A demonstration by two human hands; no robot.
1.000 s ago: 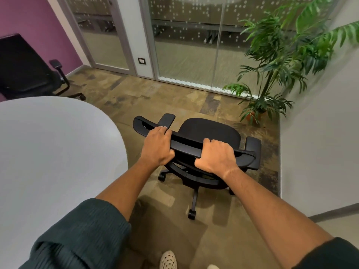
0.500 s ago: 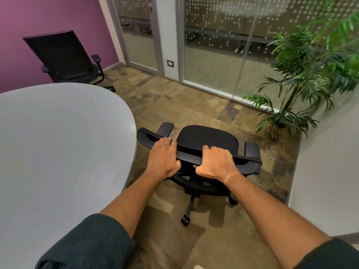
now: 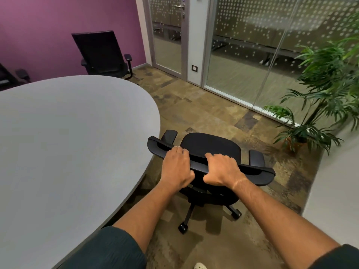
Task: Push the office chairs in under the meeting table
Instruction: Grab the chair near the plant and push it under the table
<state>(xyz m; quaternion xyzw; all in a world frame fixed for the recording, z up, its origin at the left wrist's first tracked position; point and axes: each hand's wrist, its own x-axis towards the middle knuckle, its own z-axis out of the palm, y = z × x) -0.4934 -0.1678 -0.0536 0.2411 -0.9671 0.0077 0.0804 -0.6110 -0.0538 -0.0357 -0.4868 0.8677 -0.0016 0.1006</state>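
Both hands grip the chair back's top edge: left hand, right hand. The chair stands just beside the worktop, not under it.

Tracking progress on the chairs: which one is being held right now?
The near chair beside the table's curved end; both hands grip its backrest. The chair by the purple wall stands untouched.

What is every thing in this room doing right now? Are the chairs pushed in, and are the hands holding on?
Left hand: gripping the backrest top.
Right hand: gripping the backrest top.
Held chair: beside the table's rounded end, not under it.
Meeting table: bare top.
Far chair: upright by the purple wall, not pushed in.
Glass door: looks closed.
Potted plant: upright in the corner.
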